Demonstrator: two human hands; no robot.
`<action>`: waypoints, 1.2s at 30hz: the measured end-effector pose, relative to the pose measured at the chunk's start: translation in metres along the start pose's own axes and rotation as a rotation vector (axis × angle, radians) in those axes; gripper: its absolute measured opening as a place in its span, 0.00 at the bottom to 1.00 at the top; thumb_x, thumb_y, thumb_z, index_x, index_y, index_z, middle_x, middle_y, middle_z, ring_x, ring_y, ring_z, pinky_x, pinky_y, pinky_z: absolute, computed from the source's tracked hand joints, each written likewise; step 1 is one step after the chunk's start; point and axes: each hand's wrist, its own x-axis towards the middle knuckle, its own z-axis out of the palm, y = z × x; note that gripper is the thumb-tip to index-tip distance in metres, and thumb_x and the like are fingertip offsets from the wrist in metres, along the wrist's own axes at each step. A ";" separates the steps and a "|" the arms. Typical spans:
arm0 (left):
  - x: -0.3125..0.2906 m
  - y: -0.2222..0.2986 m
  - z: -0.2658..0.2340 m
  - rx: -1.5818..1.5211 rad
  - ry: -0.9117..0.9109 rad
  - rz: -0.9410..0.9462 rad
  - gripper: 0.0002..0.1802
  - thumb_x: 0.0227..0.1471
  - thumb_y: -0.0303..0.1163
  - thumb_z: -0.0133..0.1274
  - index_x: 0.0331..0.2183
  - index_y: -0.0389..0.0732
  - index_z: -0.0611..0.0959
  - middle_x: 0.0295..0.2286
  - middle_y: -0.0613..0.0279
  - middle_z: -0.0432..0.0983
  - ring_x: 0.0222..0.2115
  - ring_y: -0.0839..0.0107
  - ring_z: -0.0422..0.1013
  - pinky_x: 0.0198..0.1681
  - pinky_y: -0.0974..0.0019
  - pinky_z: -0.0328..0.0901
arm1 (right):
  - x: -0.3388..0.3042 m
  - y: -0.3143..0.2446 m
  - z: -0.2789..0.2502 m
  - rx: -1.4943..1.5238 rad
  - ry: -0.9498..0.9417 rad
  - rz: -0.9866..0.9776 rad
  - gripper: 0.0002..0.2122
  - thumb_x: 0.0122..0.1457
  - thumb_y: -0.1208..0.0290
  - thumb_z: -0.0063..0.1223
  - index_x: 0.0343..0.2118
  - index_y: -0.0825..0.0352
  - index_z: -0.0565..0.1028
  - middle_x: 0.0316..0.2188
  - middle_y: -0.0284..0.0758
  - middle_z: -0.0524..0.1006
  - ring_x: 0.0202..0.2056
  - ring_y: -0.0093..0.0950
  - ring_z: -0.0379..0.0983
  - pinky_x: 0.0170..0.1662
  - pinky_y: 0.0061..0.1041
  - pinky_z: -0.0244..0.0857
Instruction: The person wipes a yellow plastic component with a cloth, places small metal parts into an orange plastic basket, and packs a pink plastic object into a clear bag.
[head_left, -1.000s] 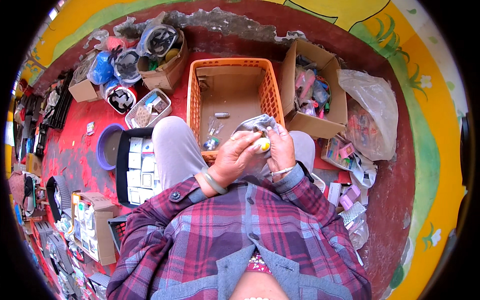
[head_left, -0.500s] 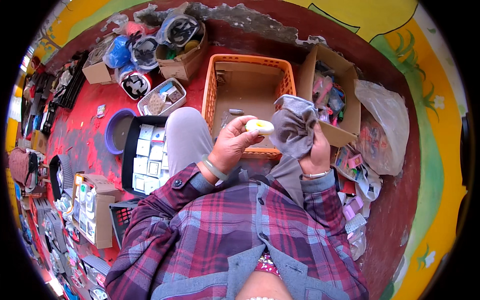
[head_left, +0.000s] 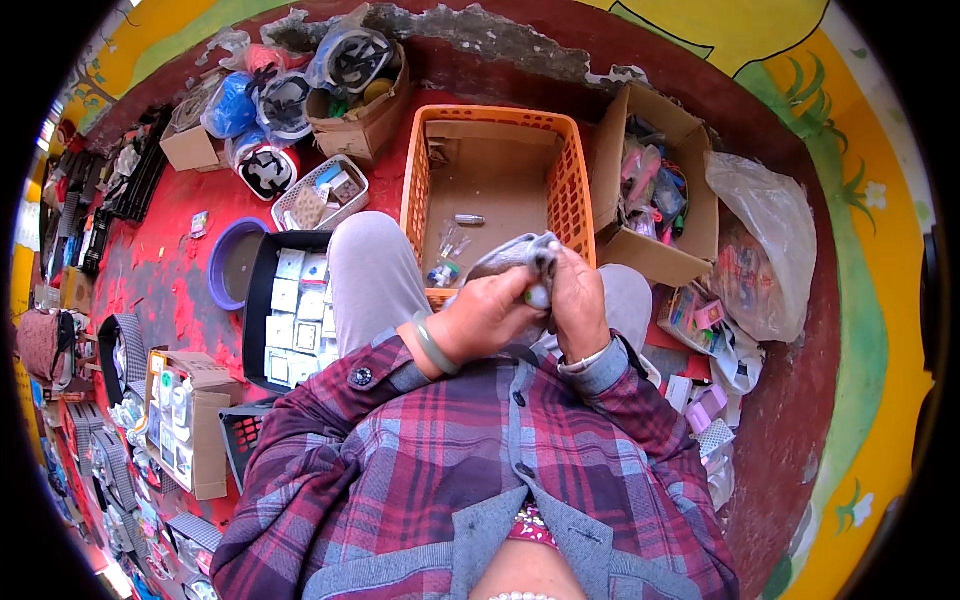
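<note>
Using closed grips near the orange basket (head_left: 490, 113), our left hand (head_left: 484, 316) held a white piece (head_left: 538, 297), our right hand (head_left: 582, 305) grey cloth (head_left: 511, 255).

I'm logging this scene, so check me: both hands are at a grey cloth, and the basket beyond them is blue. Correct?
No, the basket is orange, not blue, as the head view shows. The rest stands: the left hand and the right hand are both at the grey cloth.
</note>
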 end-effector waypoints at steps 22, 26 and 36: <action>-0.005 -0.002 -0.012 -0.895 0.072 -0.469 0.20 0.46 0.20 0.52 0.45 0.34 0.73 0.38 0.62 0.72 0.37 0.75 0.69 0.41 0.73 0.65 | -0.010 -0.037 -0.007 0.181 -0.195 0.217 0.11 0.56 0.68 0.51 0.39 0.68 0.69 0.29 0.30 0.74 0.30 0.18 0.71 0.30 0.15 0.65; -0.008 -0.014 0.004 -0.733 0.060 -0.216 0.20 0.45 0.20 0.54 0.44 0.33 0.73 0.36 0.62 0.73 0.38 0.75 0.69 0.42 0.72 0.64 | -0.004 -0.017 -0.005 0.062 -0.033 0.032 0.08 0.55 0.70 0.52 0.34 0.68 0.70 0.25 0.26 0.71 0.27 0.14 0.66 0.31 0.13 0.62; 0.001 -0.018 -0.011 -1.320 0.183 -0.578 0.18 0.48 0.23 0.52 0.43 0.35 0.70 0.41 0.55 0.70 0.42 0.66 0.69 0.46 0.70 0.66 | 0.015 0.008 -0.050 0.665 0.124 0.208 0.15 0.62 0.66 0.35 0.45 0.71 0.68 0.41 0.39 0.73 0.41 0.30 0.71 0.47 0.30 0.65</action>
